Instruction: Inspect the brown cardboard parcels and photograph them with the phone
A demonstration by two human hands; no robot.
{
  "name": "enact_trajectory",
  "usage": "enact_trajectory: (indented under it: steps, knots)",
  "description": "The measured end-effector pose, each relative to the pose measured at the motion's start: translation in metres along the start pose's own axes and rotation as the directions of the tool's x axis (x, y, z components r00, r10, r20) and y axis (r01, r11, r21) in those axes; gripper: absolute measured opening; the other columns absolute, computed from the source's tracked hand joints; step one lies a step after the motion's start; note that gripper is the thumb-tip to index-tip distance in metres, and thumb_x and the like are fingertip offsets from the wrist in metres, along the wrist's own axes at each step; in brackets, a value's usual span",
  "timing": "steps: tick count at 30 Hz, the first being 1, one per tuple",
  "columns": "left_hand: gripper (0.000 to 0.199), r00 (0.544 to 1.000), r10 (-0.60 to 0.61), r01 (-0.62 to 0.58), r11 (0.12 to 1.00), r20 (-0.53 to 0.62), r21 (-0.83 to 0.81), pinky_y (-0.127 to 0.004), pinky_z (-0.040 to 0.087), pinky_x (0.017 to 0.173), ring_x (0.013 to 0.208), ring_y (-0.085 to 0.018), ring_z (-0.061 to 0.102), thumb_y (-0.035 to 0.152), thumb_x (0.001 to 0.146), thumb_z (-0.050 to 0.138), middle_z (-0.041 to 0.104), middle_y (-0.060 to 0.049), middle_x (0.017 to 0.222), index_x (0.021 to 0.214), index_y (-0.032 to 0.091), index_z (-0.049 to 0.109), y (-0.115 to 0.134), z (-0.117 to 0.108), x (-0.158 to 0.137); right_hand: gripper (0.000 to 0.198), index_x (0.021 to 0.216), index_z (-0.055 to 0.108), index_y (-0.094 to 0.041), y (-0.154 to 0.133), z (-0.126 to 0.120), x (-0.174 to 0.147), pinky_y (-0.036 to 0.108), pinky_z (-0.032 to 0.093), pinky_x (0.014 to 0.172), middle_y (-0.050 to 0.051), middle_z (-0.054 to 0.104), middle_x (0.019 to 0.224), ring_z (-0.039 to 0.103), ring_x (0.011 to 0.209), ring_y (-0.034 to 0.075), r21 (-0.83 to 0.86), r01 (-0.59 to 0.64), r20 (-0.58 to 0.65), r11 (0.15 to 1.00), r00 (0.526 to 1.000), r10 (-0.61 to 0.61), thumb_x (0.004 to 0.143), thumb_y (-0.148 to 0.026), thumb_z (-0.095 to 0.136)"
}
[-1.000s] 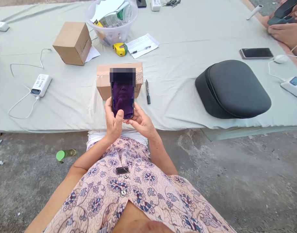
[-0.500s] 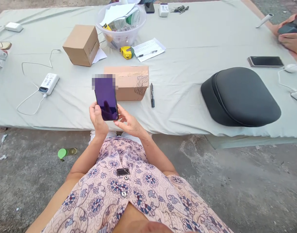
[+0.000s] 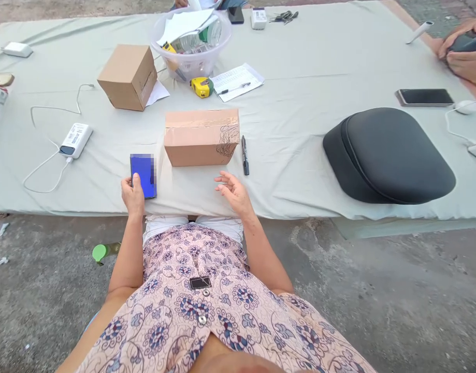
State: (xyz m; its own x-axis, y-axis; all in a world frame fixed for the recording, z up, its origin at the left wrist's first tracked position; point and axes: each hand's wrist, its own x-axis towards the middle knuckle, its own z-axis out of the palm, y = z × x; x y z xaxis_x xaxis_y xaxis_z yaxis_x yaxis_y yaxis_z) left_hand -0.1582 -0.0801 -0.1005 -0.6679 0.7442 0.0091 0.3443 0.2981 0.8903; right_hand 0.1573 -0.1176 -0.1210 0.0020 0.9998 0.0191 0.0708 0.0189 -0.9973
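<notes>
A smartphone [image 3: 143,173] with a blue-lit screen, partly pixelated at its right side, is in my left hand [image 3: 133,195], low over the table's near edge. My thumb lies along its left side. Apart from it, my right hand [image 3: 236,195] has its fingers spread and holds nothing. That hand is just in front of a long cardboard box [image 3: 201,154] with black scribbles on its right end. A black marker [image 3: 245,155] lies to the right of the box, close to my right fingers.
Farther back are a second cardboard box [image 3: 125,77], a tape measure [image 3: 202,87], a paper with a pen [image 3: 238,83] and a filled plastic basket [image 3: 193,65]. A black padded case [image 3: 393,155] stands at right. A white power bank [image 3: 76,141] lies left. Another person's hands [image 3: 466,57] show at far right.
My left hand has lowered the phone and carried it left, toward the table edge. My right hand has come away from the phone and moved right.
</notes>
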Motion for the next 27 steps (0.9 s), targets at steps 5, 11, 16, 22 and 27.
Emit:
enact_trajectory:
  steps: [5,11,16,22,27]
  knots:
    - [0.051,0.987,0.154,-0.159,0.943,0.041,0.291,-0.055,0.038,0.118,0.132,-0.035,0.053,0.042,0.087,0.067,0.059,-0.023,0.131,0.127,0.011,0.058,0.017,-0.007,-0.001,0.055,0.137,0.056,-0.020,0.015,-0.022,0.026,0.037,0.060,0.083,0.015,0.071,0.125,0.071,0.097,0.021,-0.152,-0.006,-0.265,0.988,0.964,-0.035,0.087,-0.042,0.057]
    - [0.078,0.828,0.506,-0.531,0.846,0.240,0.051,-0.049,0.037,0.122,0.146,-0.032,0.044,0.053,0.092,0.060,0.042,-0.021,0.156,0.155,0.018,0.032,0.043,0.005,-0.003,0.058,0.144,0.049,-0.017,0.019,-0.014,0.052,0.040,0.061,0.087,0.018,0.066,0.136,0.069,0.108,0.025,-0.371,0.023,-0.322,0.928,0.935,-0.152,0.089,-0.035,0.052]
    - [0.088,0.631,0.648,-0.628,0.750,0.427,-0.210,-0.050,0.031,0.126,0.155,-0.030,0.032,0.070,0.091,0.054,0.030,-0.013,0.168,0.161,0.032,0.017,0.069,0.047,-0.012,0.059,0.146,0.048,-0.017,0.026,-0.002,0.052,0.051,0.054,0.106,0.017,0.066,0.134,0.066,0.114,0.027,-0.472,0.092,-0.261,0.877,0.935,-0.239,0.089,-0.033,0.052]
    - [0.085,0.595,0.619,-0.530,0.782,0.513,-0.329,-0.049,0.042,0.119,0.154,-0.031,0.035,0.074,0.088,0.054,0.028,-0.013,0.169,0.156,0.031,0.029,0.078,0.072,-0.027,0.057,0.145,0.048,-0.020,0.016,-0.016,0.039,0.050,0.056,0.103,0.016,0.064,0.129,0.062,0.120,0.027,-0.489,0.143,-0.327,0.860,0.884,-0.333,0.091,-0.037,0.054]
    - [0.083,0.632,0.489,-0.233,0.860,0.601,-0.455,-0.041,0.058,0.101,0.138,-0.028,0.055,0.069,0.088,0.060,0.031,-0.013,0.167,0.155,0.036,0.025,0.071,0.075,-0.038,0.049,0.141,0.051,-0.026,-0.032,-0.036,0.031,0.051,0.051,0.108,0.013,0.054,0.129,0.056,0.126,0.027,-0.591,0.293,-0.342,0.752,0.753,-0.562,0.094,-0.040,0.056]
